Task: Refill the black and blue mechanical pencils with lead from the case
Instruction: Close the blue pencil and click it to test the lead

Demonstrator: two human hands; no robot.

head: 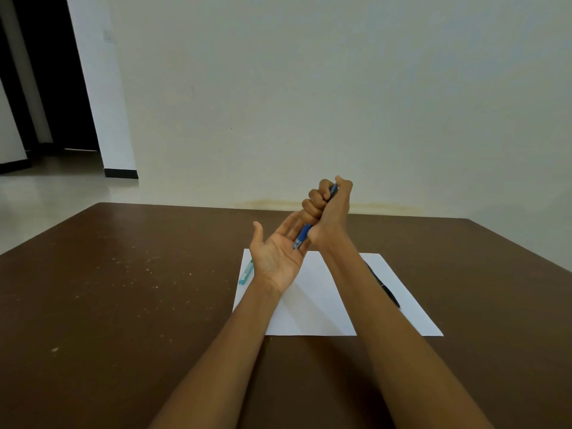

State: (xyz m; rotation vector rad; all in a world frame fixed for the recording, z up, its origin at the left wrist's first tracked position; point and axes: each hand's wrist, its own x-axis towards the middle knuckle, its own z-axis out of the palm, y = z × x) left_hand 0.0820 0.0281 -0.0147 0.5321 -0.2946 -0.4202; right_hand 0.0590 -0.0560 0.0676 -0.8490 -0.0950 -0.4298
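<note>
My right hand (328, 209) grips the blue mechanical pencil (302, 235) in a fist, tip down, thumb on its top end. The tip points into the palm of my left hand (277, 253), which lies open, palm up, just below it. The black mechanical pencil (388, 292) lies on the white sheet of paper (312, 308), partly hidden by my right forearm. The teal lead case (246, 274) lies at the sheet's left edge, beside my left wrist.
The brown table (123, 289) reaches to a pale wall behind. A dark doorway (46, 88) opens at the far left.
</note>
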